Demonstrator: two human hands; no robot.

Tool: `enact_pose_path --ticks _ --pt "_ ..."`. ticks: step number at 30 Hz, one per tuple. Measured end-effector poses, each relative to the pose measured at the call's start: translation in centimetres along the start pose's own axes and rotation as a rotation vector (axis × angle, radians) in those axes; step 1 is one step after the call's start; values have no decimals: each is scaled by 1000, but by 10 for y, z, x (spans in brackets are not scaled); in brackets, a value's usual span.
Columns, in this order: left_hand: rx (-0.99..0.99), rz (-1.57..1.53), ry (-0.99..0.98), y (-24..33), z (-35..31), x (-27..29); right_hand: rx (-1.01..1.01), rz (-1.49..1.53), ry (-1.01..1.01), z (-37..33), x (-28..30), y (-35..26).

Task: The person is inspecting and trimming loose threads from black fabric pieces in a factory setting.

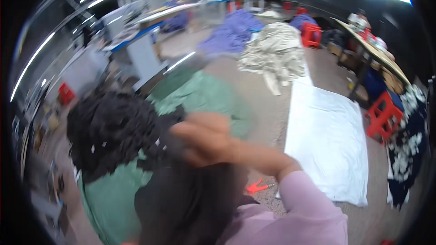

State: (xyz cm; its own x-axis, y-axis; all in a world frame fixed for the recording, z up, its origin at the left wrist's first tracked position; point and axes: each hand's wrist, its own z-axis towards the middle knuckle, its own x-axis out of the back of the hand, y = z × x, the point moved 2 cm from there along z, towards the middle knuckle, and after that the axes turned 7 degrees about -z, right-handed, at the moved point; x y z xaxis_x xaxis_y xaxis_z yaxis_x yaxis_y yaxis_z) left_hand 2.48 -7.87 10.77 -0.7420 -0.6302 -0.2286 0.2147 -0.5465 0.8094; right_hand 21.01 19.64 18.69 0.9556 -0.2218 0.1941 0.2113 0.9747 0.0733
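Note:
My right hand (205,138) is raised in front of me, blurred by motion, with its fingers curled round black cloth. A length of this black cloth (186,204) hangs below it toward the lower edge. Just left of the hand lies a heap of black fabric pieces (113,131), dotted with small white bits. Green sheeting (111,199) spreads beneath the heap, and more green material (204,95) lies beyond. Of my left hand (131,243) only a sliver of skin shows at the bottom edge; its fingers are hidden.
A red-handled tool (258,187) lies on the floor to the right. Beyond it are a white sheet (327,145), a cream fabric pile (274,50) and purple fabric (234,29). Red stools (385,115) stand by a long table (374,50) at right. Worktables (136,36) line the left.

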Motion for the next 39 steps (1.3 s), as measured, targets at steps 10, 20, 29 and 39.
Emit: enact_pose_path --ticks 10,20,29,39 --pt "710 312 -31 -126 33 -31 -213 122 -633 -134 -145 -60" --pt "813 130 241 -128 33 -20 -314 389 -673 -141 -100 -130" --pt "662 111 186 -115 34 -33 -207 174 -502 -138 -87 -134" --pt "280 549 -32 -75 38 -53 -752 1020 -659 -95 -61 -106"
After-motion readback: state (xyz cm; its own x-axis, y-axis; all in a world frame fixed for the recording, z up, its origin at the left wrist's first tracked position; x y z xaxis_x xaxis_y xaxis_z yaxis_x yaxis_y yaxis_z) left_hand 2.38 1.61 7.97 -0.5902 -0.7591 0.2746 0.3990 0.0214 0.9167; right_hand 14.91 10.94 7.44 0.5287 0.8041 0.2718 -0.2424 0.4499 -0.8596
